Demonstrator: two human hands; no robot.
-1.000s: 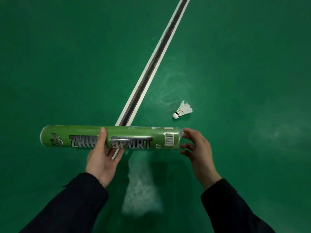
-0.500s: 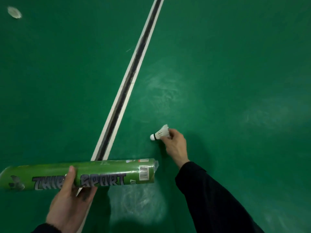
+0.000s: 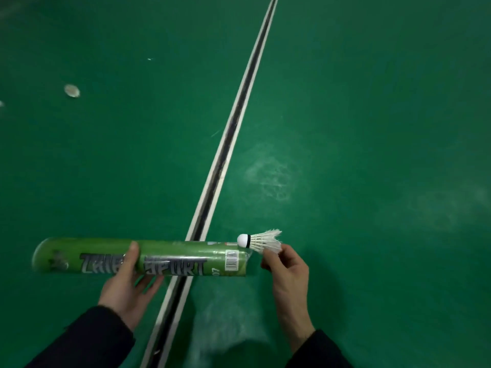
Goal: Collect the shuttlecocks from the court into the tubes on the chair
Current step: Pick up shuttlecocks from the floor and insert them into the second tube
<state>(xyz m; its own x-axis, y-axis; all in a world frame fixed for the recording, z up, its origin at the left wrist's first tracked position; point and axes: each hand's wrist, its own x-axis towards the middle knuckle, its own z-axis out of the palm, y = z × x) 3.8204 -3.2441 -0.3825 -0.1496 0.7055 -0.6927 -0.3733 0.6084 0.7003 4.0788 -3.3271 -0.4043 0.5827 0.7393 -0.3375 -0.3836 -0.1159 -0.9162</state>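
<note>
A long green shuttlecock tube (image 3: 170, 257) lies level in front of me, and my left hand (image 3: 127, 284) grips it near the middle, thumb over the top. Its open end points right. My right hand (image 3: 285, 272) pinches a white feather shuttlecock (image 3: 261, 240) by the feathers. The shuttlecock's white cork tip points left and sits just at the upper edge of the tube's open end. Another white shuttlecock (image 3: 71, 90) lies on the green court at the far left.
A white and black court line (image 3: 233, 123) runs from the top centre down to the bottom under the tube. The green floor shows pale scuffed patches (image 3: 271, 179) to the right of the line. A small white object (image 3: 1, 103) shows at the left frame edge.
My right hand picked the shuttlecock up off the floor and brought it to the tube's open end. My left hand raised the tube back toward the centre.
</note>
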